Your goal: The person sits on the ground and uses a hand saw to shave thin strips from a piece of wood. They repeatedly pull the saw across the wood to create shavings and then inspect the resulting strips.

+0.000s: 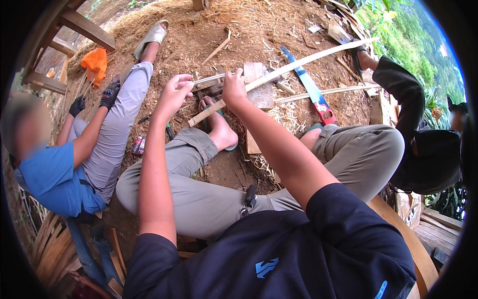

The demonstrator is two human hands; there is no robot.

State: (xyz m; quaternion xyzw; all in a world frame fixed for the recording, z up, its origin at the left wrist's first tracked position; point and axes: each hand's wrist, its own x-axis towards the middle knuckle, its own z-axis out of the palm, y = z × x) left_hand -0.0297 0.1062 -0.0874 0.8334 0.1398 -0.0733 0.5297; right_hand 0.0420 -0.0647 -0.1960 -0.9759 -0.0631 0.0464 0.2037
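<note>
A thin pale wooden strip (pixel 209 78) spans the gap between my two hands, above the ground. My left hand (pixel 173 95) pinches at its left end with thumb and fingertips. Its other end goes into my right hand (pixel 234 88), which is closed in a fist. A long, pale, squared stick (pixel 298 63) slants from near my foot to the far right, passing beneath my right wrist. Below the hands, a wooden block (pixel 260 94) sits on the ground. A hammer (pixel 216 89) lies beside it, partly covered.
Right of the block lies a handsaw (pixel 309 88) with a red handle, near another thin stick (pixel 328 93). A gloved person (pixel 55 169) sits at left beside an orange bag (pixel 94 65). Another person in dark clothes (pixel 423 149) is at right. Wood shavings (pixel 290 117) litter the soil.
</note>
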